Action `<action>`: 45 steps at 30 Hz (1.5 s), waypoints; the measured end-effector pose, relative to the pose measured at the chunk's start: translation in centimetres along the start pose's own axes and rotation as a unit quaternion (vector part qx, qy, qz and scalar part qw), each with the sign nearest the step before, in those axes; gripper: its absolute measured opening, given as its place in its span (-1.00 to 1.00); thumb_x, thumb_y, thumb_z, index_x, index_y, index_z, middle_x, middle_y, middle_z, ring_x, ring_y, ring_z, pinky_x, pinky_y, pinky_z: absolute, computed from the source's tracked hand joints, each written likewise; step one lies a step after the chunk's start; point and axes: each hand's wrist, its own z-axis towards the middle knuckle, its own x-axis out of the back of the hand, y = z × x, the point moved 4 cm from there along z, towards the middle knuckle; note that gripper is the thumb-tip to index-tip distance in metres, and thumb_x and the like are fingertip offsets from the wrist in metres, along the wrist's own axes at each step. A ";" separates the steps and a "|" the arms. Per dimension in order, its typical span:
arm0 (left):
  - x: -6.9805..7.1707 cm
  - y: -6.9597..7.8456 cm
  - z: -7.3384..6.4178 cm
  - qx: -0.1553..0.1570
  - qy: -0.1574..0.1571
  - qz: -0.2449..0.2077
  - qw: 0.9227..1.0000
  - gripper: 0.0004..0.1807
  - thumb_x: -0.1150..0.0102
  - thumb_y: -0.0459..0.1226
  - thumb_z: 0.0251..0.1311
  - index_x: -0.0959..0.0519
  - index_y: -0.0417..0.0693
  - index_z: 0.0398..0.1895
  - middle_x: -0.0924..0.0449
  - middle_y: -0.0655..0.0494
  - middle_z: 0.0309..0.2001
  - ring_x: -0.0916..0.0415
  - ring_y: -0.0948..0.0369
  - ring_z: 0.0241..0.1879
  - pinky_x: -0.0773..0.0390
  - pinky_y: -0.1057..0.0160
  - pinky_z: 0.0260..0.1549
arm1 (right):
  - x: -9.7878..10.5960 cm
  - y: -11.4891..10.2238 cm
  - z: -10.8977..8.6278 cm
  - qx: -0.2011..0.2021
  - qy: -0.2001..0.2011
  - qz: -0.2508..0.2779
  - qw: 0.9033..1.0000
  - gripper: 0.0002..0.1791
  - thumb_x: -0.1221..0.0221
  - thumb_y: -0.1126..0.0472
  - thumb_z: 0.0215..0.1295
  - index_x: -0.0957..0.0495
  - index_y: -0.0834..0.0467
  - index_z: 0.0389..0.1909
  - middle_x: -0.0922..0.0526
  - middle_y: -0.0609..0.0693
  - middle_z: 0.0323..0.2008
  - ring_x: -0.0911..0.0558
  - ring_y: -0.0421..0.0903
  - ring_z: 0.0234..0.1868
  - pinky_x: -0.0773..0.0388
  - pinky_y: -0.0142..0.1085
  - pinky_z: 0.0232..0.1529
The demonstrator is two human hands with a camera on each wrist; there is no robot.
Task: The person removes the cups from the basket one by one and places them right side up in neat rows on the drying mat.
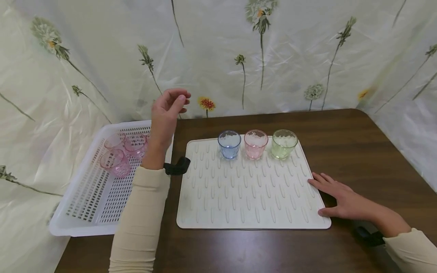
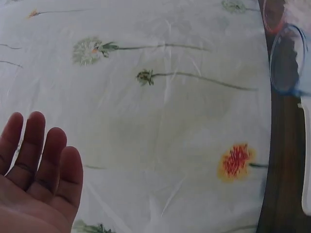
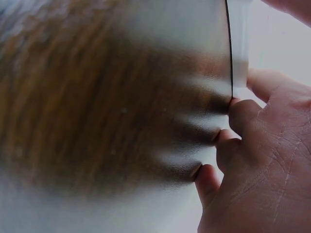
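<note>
My left hand (image 1: 168,112) is raised near the far right corner of a white plastic basket (image 1: 80,230), holding nothing. In the left wrist view its fingers (image 2: 51,155) are loosely bent, facing the curtain. My right hand (image 1: 345,201) rests at the right edge of a white ridged drying mat (image 1: 239,216), fingers spread. The right wrist view shows its fingertips (image 3: 209,177) touching down on the dark wood. A blue glass (image 1: 229,146), a pink glass (image 1: 255,147) and a green glass (image 1: 283,146) stand upright in a row along the mat's back edge.
Inside the basket at the left are three pink glasses (image 1: 117,163), grouped toward its back. The dark wooden table (image 1: 362,151) extends right of the mat. Behind it hangs a pale curtain (image 1: 211,57) printed with flowers.
</note>
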 end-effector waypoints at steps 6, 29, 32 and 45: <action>6.6 -1.1 -1.2 0.024 0.008 0.093 0.995 -0.67 0.04 -0.24 0.47 -0.50 -0.31 0.09 -0.59 0.36 -0.14 -0.55 0.29 -0.08 -0.53 0.38 -0.12 | 0.0 0.1 -0.1 0.013 0.009 -0.006 1.000 0.02 -0.37 -0.04 0.12 -0.06 -0.05 0.56 -0.01 0.27 0.57 0.12 0.33 0.58 -0.10 0.46 0.15; 21.5 -7.4 -7.4 0.356 -0.022 0.468 0.808 -0.12 0.19 0.10 0.39 -0.04 -0.51 0.43 -0.19 -0.55 0.35 -0.27 -0.38 0.26 -0.36 -0.32 0.22 | -0.2 0.6 -0.1 0.042 0.026 -0.021 0.999 0.04 -0.38 0.00 0.11 -0.02 -0.09 0.57 0.10 0.00 0.61 0.26 0.02 0.64 -0.13 0.44 0.11; 21.1 -7.8 -7.4 0.373 -0.095 0.473 0.793 0.02 0.09 0.16 0.35 0.09 -0.57 0.45 -0.08 -0.62 0.38 -0.21 -0.45 0.28 -0.34 -0.36 0.24 | -0.2 0.6 -0.1 0.039 0.025 -0.020 0.999 0.04 -0.38 0.00 0.11 -0.03 -0.07 0.57 0.08 0.06 0.61 0.25 0.07 0.64 -0.12 0.44 0.12; 21.9 -11.7 -8.0 0.388 -0.169 0.371 0.827 0.14 -0.26 -0.09 0.25 0.33 -0.47 0.50 0.02 -0.60 0.43 -0.06 -0.43 0.39 -0.19 -0.39 0.34 | 0.1 0.1 -0.3 0.018 0.012 -0.011 1.000 0.01 -0.37 -0.04 0.13 -0.04 -0.13 0.56 -0.02 0.23 0.57 0.08 0.36 0.57 -0.11 0.47 0.12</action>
